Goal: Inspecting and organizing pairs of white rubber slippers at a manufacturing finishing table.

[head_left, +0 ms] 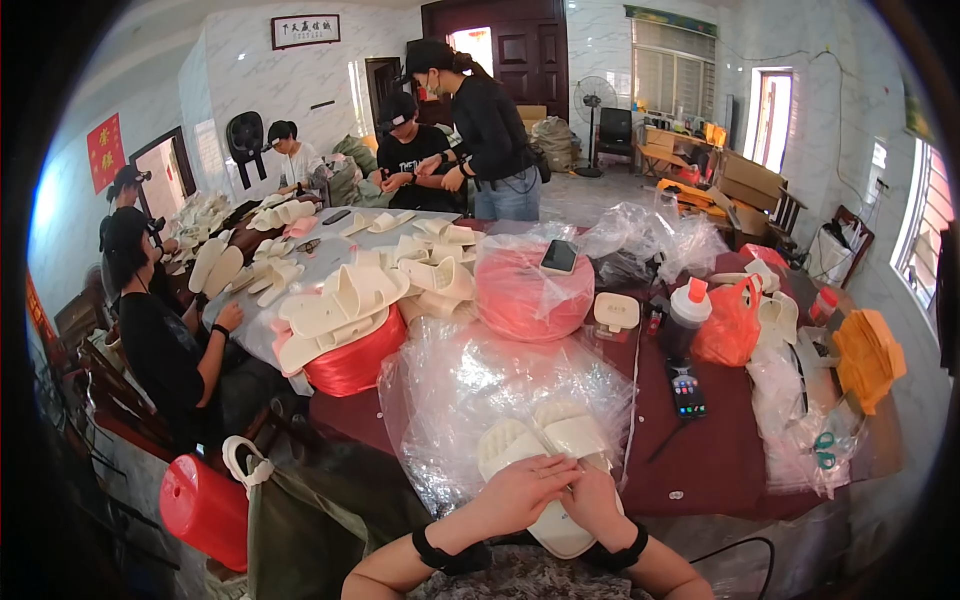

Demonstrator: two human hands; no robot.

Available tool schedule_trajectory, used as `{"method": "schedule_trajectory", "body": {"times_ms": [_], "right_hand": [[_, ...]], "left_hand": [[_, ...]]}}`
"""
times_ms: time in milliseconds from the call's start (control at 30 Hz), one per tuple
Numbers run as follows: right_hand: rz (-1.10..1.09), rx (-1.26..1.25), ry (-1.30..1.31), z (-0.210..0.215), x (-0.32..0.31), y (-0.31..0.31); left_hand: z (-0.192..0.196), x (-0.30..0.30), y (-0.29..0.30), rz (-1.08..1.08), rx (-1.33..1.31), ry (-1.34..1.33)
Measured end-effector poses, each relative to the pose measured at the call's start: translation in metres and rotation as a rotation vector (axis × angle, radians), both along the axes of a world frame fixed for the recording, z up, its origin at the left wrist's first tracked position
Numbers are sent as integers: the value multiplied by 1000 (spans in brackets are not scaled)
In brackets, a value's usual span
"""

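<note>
A pair of cream slippers (570,430) lies in front of me, partly on clear plastic film (470,390). My left hand (530,485) rests across them, its fingers stretched out and close together toward my right hand. Gripping the right-hand slipper from its right side is my right hand (595,500), with its fingers bent and partly hidden. The heel of that slipper shows below my hands, between my wrists. Dark bands circle both wrists.
More cream slippers (345,300) are heaped on a red bundle to the left. Behind the film sits a red wrapped roll (530,300) with a phone (560,257) on it. To the right are a bottle (686,320), a handheld device (687,390) and scissors (824,450). Several people work around the table.
</note>
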State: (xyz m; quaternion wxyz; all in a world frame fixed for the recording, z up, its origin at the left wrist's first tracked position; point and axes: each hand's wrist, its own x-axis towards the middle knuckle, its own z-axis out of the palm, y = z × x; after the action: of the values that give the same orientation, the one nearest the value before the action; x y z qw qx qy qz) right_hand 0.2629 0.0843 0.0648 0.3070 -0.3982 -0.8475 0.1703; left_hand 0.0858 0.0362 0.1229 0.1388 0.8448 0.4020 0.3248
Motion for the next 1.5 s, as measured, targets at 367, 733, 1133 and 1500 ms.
{"method": "schedule_trajectory", "body": {"times_ms": [367,733,1133,1500], "right_hand": [[48,182,-42,-14,-8,21],[-62,85,121,-17,-10,30],[-182,-106,-116,-40,-30,71],[-31,-107,278,-11,-45,44]], "left_hand": [[6,33,-6,30,157,2],[-1,14,4,90,191,278],[1,50,-18,87,151,-79],[-13,38,12,114,167,326]]}}
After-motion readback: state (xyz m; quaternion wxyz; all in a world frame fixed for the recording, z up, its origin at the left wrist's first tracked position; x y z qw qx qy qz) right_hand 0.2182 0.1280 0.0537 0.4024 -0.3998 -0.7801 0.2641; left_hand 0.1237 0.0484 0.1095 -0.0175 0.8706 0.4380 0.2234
